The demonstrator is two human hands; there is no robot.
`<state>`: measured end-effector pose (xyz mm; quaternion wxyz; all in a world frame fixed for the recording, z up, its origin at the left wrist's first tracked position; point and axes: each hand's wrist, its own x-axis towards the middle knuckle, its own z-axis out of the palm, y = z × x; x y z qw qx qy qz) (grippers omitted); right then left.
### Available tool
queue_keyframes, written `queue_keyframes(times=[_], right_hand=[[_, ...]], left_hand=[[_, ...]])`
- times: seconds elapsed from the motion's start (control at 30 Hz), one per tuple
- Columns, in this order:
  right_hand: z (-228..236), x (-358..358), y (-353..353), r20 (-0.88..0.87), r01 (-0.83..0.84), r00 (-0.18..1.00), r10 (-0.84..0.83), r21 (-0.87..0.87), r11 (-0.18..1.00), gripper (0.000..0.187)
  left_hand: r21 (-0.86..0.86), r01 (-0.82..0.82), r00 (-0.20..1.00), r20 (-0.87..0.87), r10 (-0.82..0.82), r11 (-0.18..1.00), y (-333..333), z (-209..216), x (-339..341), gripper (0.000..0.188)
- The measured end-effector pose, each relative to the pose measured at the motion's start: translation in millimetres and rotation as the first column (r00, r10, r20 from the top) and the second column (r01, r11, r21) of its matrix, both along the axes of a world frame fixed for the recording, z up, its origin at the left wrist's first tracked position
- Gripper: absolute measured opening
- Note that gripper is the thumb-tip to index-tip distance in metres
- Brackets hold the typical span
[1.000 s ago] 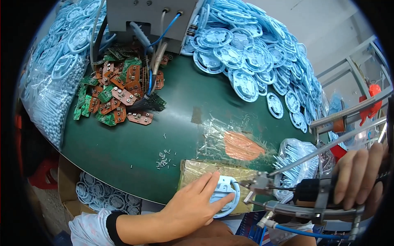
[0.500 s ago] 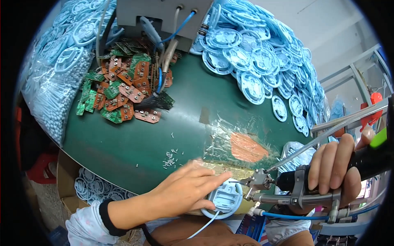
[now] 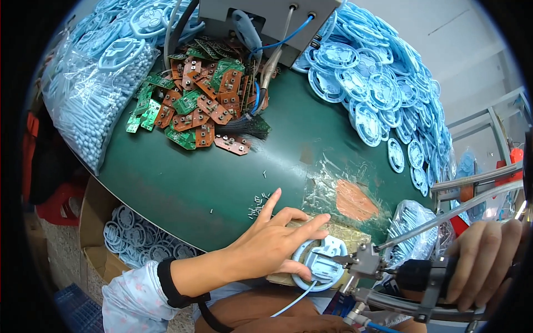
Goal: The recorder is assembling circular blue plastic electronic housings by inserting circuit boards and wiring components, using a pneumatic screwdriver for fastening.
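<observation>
tan-yellow, flat, film-covered block at near edge of green smooth tabletop = landmark. light-blue round plastic housing lies on top of block, molded inner side up, thin pale-blue cord running off its lower edge, past block's near side. left hand comes over block from its left: fingers fanned apart, thumb on housing's left part, a lower fingertip at its upper rim; cannot tell if it pinches or just rests. right hand, right of block, is wrapped around black cylindrical power tool; tool's silver metal nose piece sits over block's right part, thin tip pointing left over housing, contact can't tell. small silver screws loose just beyond block's upper left corner, partly hidden by left hand. orange flat patch under clear film just beyond block. clear plastic bag of pale-blue sticks near, right of block. heap of green and brown circuit boards well apart, far left of block; big pile of light-blue round plastic parts well beyond, to the right. brown cardboard carton with light-blue rings, left of block, below table edge.
</observation>
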<state>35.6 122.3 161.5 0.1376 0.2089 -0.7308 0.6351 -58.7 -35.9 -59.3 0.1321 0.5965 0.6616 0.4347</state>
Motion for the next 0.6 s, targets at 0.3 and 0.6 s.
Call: queue_keyframes(times=[0.3, 0.6], right_hand=[[-33.0, -16.9, -10.2, -0.113, 0.169, 0.978, -0.175, -0.056, 0.984, 0.035], [-19.3, -6.0, -5.1, -0.074, 0.186, 0.976, -0.203, -0.184, 0.965, 0.012]], left_hand=[[0.008, 0.003, 1.0, 0.029, -0.003, 1.0, 1.3, -1.9, 0.0, 0.099], [0.039, 0.011, 1.0, 0.009, -0.011, 0.999, -9.1, 6.9, 3.5, 0.088]])
